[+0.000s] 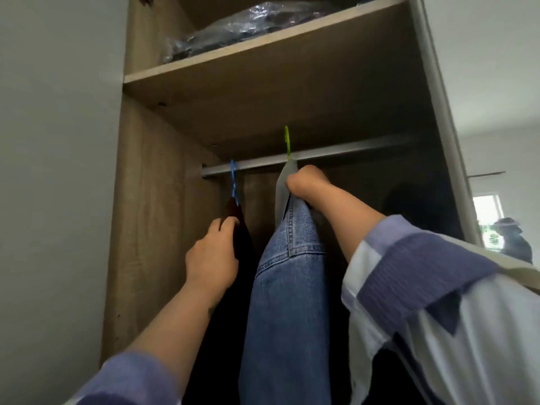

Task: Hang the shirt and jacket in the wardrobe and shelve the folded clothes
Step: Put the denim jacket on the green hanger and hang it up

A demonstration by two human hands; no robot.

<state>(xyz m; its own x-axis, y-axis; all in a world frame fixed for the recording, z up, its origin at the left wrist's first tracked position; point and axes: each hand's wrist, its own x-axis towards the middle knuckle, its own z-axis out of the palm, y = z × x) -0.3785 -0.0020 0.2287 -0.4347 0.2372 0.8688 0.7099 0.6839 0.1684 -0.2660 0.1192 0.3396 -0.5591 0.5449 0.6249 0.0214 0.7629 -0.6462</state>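
Up at twelve o'clock inside the brown wooden wardrobe (163,229), the grey metal hanging rail (336,150) carries a blue plastic hanger hook (233,182) at ten o'clock with a dark garment (242,235) below. The right hand (304,185) is clenched on the collar of the blue denim jacket (289,287), raising its lime-green plastic hanger hook (287,141) level with the rail. The left hand (211,255) pinches the dark garment, holding it aside. Hanging the jacket looks under way; next, the green hook likely needs settling over the rail before letting go. A clear plastic bag of clothes (233,27) lies on the upper shelf (263,45).
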